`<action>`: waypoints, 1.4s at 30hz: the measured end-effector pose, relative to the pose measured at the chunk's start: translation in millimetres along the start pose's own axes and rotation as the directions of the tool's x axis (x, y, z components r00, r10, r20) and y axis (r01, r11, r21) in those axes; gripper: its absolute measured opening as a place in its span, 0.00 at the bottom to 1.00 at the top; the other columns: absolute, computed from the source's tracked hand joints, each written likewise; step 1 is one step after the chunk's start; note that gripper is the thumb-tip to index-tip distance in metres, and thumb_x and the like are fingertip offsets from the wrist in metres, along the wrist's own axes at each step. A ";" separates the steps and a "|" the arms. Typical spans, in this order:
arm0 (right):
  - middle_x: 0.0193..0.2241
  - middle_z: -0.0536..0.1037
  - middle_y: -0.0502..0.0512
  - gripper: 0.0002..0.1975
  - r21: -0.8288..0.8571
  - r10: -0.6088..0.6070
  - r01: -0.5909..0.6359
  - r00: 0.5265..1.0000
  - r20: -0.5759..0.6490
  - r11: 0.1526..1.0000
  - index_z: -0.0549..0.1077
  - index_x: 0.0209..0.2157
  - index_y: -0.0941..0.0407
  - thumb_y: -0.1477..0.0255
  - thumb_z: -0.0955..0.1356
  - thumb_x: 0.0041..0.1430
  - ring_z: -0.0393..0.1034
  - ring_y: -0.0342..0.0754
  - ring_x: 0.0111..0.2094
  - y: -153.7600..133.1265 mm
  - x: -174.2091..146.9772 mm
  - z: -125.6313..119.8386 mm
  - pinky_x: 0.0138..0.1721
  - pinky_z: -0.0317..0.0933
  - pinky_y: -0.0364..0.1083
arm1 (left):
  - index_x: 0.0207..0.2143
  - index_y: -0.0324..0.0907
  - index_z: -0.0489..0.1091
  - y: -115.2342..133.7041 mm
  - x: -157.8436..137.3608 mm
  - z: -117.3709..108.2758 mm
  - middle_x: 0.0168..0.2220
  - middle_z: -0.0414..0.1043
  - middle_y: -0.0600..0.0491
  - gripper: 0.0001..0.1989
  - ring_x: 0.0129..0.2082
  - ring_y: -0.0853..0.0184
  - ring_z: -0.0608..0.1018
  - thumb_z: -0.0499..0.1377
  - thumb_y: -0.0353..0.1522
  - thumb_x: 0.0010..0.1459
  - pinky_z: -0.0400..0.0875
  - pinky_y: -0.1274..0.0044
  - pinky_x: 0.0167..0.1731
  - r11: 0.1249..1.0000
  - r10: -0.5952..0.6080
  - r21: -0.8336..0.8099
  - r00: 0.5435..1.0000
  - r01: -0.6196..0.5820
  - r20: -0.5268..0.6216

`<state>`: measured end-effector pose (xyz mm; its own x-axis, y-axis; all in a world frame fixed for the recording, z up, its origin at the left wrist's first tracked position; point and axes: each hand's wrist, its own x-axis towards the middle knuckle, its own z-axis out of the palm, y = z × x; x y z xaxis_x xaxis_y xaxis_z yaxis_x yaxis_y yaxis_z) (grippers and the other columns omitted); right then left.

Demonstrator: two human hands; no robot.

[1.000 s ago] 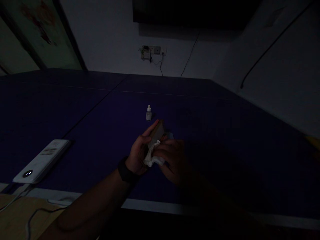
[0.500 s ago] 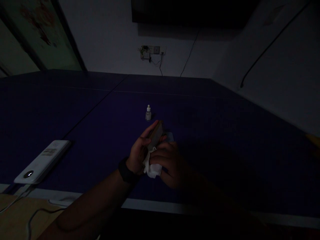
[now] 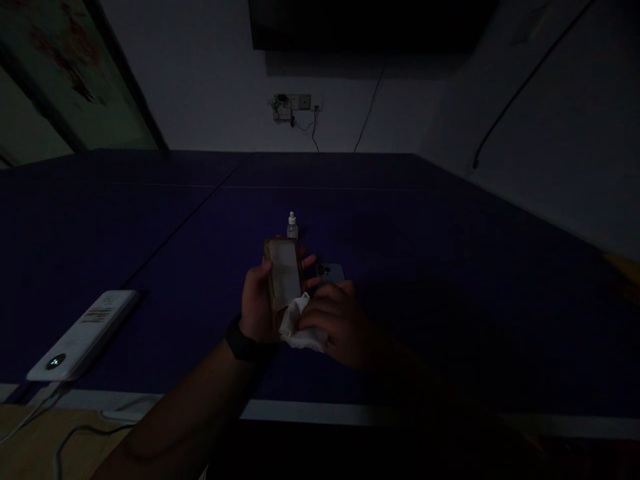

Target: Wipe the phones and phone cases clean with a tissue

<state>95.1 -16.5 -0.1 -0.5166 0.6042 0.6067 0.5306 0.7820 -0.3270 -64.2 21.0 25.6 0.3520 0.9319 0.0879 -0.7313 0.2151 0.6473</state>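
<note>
In my left hand is a phone case with a brownish rim and a pale, flat inner face turned toward me. The thumb presses its left edge and fingertips show past its right side. A crumpled white tissue is bunched in my right hand, touching the lower end of the case. Just beyond the right hand lies a phone, its camera lenses facing up and its near part hidden. Behind the case stands a small dropper bottle with a white top, its base partly covered.
A white power bank with a lit round display lies at the left of the dark blue table, cables running from its near end. At the back, a wall carries sockets and a dark screen.
My left hand has turned the phone case so its pale inner face shows more fully. The right hand with the tissue stays at its lower end. The view has shifted slightly.
</note>
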 end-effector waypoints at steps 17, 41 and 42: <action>0.39 0.82 0.49 0.07 0.110 0.055 -0.074 0.984 0.170 0.991 0.76 0.41 0.53 0.78 0.68 0.63 0.69 0.48 0.42 -4.6 2.8 -8.0 0.44 0.53 0.50 | 0.55 0.43 0.69 1.7 -6.2 6.7 0.55 0.75 0.42 0.30 0.39 0.61 0.81 0.55 0.52 0.59 0.76 0.68 0.43 0.968 0.197 0.143 0.979 -0.204 0.059; 0.31 0.79 0.50 0.11 0.337 0.426 -0.371 0.899 -0.102 0.865 0.74 0.37 0.53 0.66 0.62 0.71 0.73 0.47 0.31 0.7 0.1 -11.3 0.32 0.63 0.47 | 0.64 0.48 0.61 -2.8 -7.0 7.4 0.56 0.74 0.44 0.37 0.42 0.55 0.82 0.56 0.54 0.56 0.76 0.63 0.43 0.937 0.318 0.133 0.946 -0.324 0.058; 0.31 0.78 0.50 0.11 0.344 0.464 -0.389 0.869 -0.172 0.855 0.73 0.38 0.53 0.65 0.62 0.71 0.73 0.47 0.31 2.2 -0.9 -11.7 0.31 0.62 0.46 | 0.65 0.49 0.60 -1.8 -7.1 7.5 0.56 0.74 0.45 0.38 0.43 0.55 0.81 0.57 0.54 0.56 0.76 0.62 0.44 0.935 0.325 0.126 0.944 -0.331 0.064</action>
<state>104.6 -17.1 7.2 -0.0871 0.8619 0.4996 0.4230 0.4860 -0.7648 -61.1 11.8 29.5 0.1321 0.9303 0.3422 -0.7269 -0.1438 0.6715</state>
